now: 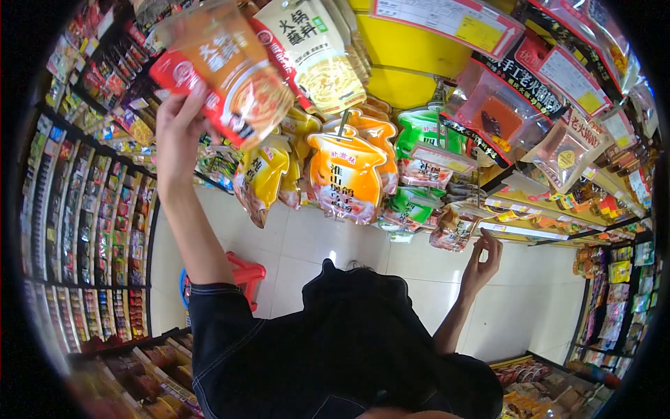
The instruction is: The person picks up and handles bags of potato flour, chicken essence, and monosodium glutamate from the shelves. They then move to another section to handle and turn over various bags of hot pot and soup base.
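Observation:
My left hand (pixel 180 126) is raised at the upper left, closed on the edge of an orange-and-red pouch of hot pot dipping sauce (pixel 230 84). The thumb lies across its front and the other fingers are mostly hidden. Right beside it hangs a cream-and-red dipping sauce pouch (pixel 317 59). My right hand (pixel 481 262) is low on the right, its fingers loosely bent and apart, with nothing visible in them. Close to those fingers hangs a brown-and-white packet (pixel 453 227).
Orange pot-shaped soup packets (pixel 345 174), yellow packets (pixel 262 174) and green packets (pixel 422 133) hang on hooks. Price tags (pixel 447 21) stick out above. Packed shelves (pixel 91 230) stand to the left. A red stool (pixel 248 272) is on the tiled floor (pixel 300 244).

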Demonstrator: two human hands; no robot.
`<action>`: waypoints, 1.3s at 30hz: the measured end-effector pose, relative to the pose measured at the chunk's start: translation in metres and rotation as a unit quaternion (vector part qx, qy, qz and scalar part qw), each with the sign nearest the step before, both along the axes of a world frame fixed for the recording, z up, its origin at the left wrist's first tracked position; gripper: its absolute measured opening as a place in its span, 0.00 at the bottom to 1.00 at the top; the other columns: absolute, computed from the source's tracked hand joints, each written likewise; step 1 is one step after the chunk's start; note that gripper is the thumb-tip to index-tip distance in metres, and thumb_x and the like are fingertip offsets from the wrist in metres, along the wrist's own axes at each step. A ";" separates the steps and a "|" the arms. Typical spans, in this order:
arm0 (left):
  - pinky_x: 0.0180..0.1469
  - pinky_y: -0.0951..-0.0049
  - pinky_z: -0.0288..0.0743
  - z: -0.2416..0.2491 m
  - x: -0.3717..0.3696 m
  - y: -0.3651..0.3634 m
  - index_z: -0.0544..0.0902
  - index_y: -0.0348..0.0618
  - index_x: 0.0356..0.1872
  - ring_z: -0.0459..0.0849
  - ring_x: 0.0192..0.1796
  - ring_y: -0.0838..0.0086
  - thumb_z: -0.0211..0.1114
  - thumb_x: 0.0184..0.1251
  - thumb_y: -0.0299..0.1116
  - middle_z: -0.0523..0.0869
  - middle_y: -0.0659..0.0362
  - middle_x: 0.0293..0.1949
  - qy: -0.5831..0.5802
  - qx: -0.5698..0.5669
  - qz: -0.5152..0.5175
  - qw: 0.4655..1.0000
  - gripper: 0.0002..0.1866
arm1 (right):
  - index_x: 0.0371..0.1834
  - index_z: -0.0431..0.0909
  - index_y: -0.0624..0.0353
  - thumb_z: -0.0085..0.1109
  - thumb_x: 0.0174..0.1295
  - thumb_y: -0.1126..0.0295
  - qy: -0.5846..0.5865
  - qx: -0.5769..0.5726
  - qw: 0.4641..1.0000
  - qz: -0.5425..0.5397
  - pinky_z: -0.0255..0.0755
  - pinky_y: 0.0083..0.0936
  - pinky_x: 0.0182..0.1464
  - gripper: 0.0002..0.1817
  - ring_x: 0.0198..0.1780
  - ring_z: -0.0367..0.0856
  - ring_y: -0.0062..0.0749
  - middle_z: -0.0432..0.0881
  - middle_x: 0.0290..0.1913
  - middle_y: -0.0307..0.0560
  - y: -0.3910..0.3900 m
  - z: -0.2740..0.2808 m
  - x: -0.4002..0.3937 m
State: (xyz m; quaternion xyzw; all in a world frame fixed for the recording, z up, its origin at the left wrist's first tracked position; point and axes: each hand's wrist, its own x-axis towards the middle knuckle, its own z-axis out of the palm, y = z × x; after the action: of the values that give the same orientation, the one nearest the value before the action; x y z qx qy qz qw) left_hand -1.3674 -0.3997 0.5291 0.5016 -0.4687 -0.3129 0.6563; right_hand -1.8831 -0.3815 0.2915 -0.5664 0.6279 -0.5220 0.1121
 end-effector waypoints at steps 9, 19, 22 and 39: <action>0.64 0.58 0.81 -0.014 -0.037 0.072 0.76 0.31 0.65 0.87 0.59 0.62 0.58 0.77 0.31 0.85 0.45 0.60 0.230 -0.102 -0.008 0.968 0.21 | 0.48 0.87 0.63 0.60 0.65 0.86 -0.056 0.015 0.993 0.101 0.72 0.22 0.47 0.12 0.42 0.78 0.26 0.80 0.41 0.43 0.001 0.021 0.010; 0.42 0.68 0.80 -0.159 -0.206 0.128 0.72 0.36 0.66 0.84 0.41 0.72 0.65 0.77 0.39 0.84 0.52 0.50 0.245 0.134 -0.281 0.918 0.25 | 0.67 0.77 0.63 0.52 0.77 0.50 -0.235 0.067 0.859 0.450 0.71 0.39 0.65 0.29 0.63 0.78 0.43 0.79 0.67 0.56 0.023 0.074 0.054; 0.41 0.72 0.80 -0.204 -0.256 0.108 0.76 0.38 0.58 0.83 0.40 0.75 0.60 0.82 0.38 0.83 0.56 0.45 0.258 0.134 -0.346 0.892 0.15 | 0.65 0.78 0.65 0.56 0.77 0.63 -0.226 0.172 0.890 0.357 0.73 0.29 0.62 0.21 0.60 0.80 0.32 0.84 0.59 0.51 0.029 0.070 0.053; 0.42 0.78 0.69 -0.304 -0.263 0.117 0.75 0.43 0.40 0.73 0.37 0.82 0.65 0.78 0.36 0.75 0.66 0.33 0.004 0.256 -0.396 0.882 0.10 | 0.68 0.81 0.56 0.51 0.74 0.83 -0.038 -0.093 0.995 0.022 0.70 0.22 0.53 0.22 0.44 0.76 0.30 0.81 0.44 0.47 -0.060 0.028 -0.031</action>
State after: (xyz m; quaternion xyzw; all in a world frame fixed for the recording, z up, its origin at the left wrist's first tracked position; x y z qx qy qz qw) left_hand -1.6307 -0.2828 0.2255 0.4233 -0.5298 -0.6576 0.3282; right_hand -1.9146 -0.4418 0.3197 -0.5679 0.5591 -0.5967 0.0937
